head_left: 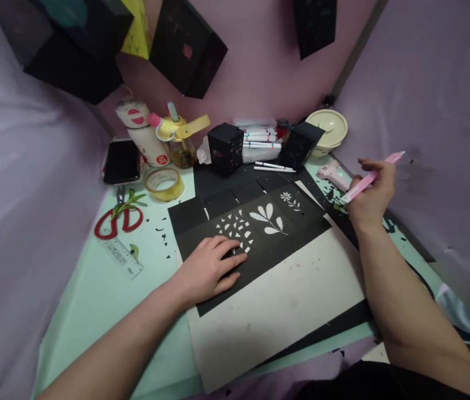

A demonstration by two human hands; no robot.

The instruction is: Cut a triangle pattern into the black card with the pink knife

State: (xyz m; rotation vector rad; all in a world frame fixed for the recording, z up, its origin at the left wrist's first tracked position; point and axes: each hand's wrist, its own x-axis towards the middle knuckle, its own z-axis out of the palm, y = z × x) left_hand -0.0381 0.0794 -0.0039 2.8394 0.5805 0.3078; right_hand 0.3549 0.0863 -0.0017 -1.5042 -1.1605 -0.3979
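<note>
A black card sheet point(235, 280) with cut-out shapes lies on a large pale sheet point(276, 311). The cut-outs are a patch of small angular pieces, a leafy sprig point(269, 215) and a small flower. My left hand point(212, 266) rests flat on the card with its fingers spread, the fingertips touching the angular cut-outs. Raised over the table's right side, my right hand point(370, 194) is closed around a slim pink craft knife point(364, 186). Its pointed end faces up and away from the card.
Red-handled scissors point(108, 229), a clear ruler point(122, 256) and a tape roll point(164, 184) lie left. Bottles, black boxes point(225, 149), white markers point(260, 143) and a lidded bowl point(327, 128) stand behind. A pink glue gun point(334, 175) lies right, among black scraps. Dark boxes hang above.
</note>
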